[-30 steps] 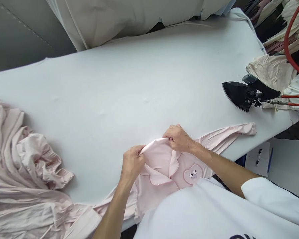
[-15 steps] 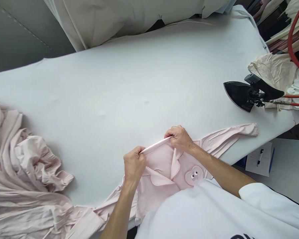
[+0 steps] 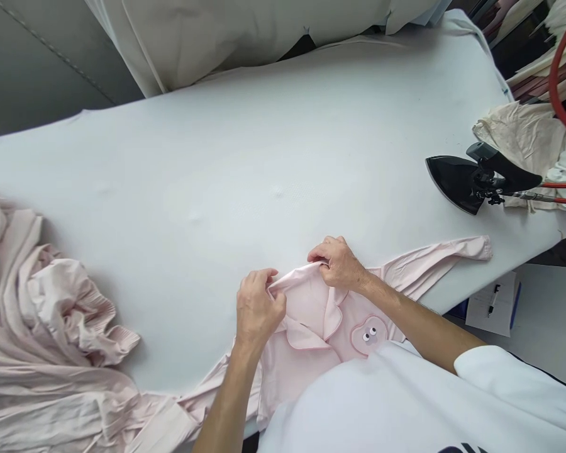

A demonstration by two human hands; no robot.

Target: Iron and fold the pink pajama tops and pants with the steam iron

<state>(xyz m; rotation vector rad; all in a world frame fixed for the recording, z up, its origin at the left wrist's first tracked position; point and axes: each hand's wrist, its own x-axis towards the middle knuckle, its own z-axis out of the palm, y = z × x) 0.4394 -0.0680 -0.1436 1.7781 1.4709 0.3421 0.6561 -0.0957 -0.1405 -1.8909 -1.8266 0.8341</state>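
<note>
Pink shirt [image 3: 311, 314] collar pinched by left hand [image 3: 259, 308] and right hand [image 3: 339, 264], both closed on fabric; iron [image 3: 453, 182] well right of shirt. Even tension probably keeps edge flat.

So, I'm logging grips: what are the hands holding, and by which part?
The left hand and right hand both pinch the pink shirt along the top edge of its collar.

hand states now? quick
Left hand: closed, pinching the pink shirt at its neck edge.
Right hand: closed, pinching the same neck edge.
</note>
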